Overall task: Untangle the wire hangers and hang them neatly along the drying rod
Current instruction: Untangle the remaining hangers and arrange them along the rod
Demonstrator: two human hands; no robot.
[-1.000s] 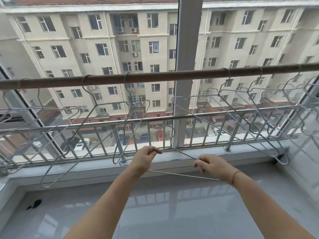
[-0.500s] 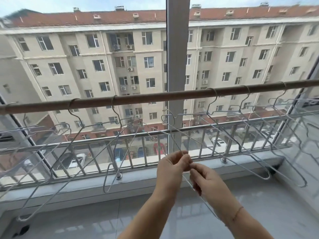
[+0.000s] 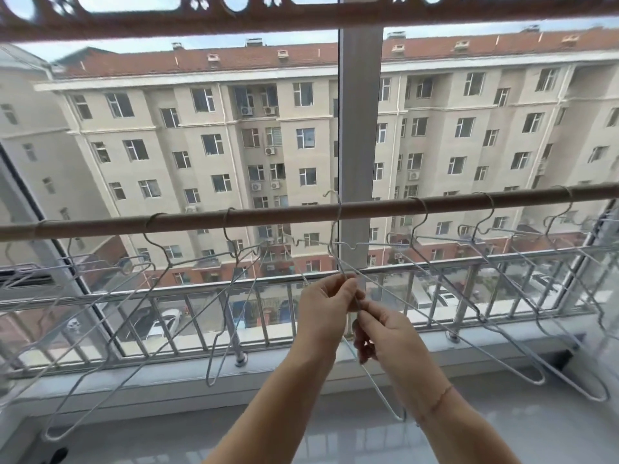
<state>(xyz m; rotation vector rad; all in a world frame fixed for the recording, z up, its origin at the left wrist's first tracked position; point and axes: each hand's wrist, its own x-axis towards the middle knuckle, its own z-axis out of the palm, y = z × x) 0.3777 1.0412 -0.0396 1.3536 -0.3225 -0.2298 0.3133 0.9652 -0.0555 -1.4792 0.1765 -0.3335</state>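
Both hands are up at the middle of the drying rod [image 3: 301,214], working one wire hanger [image 3: 338,249]. The left hand [image 3: 323,304] pinches the thin wire just below the hanger's neck, fingertips closed on it, and the right hand [image 3: 382,333] grips the same hanger a touch lower, fingers curled around one sloping side. That two-handed hold looks chosen to steer the hook: it rises in front of the rod, its curved tip poking above the rod's top edge, and whether it has caught on the rod yet cannot be told. The spot seems picked on purpose, a bare stretch of rod in front of the window post [image 3: 360,128], between neighbours.

And what a flimsy thing it is: pale silvery wire, a long narrow triangle, its far corner trailing down past the right wrist. To the left, the hung hangers [image 3: 160,279] swing at slants and cross each other; toward the rod's right end, more hangers [image 3: 469,296] overlap, so spacing is likely unfinished. Beyond the glass runs a metal railing [image 3: 234,289].
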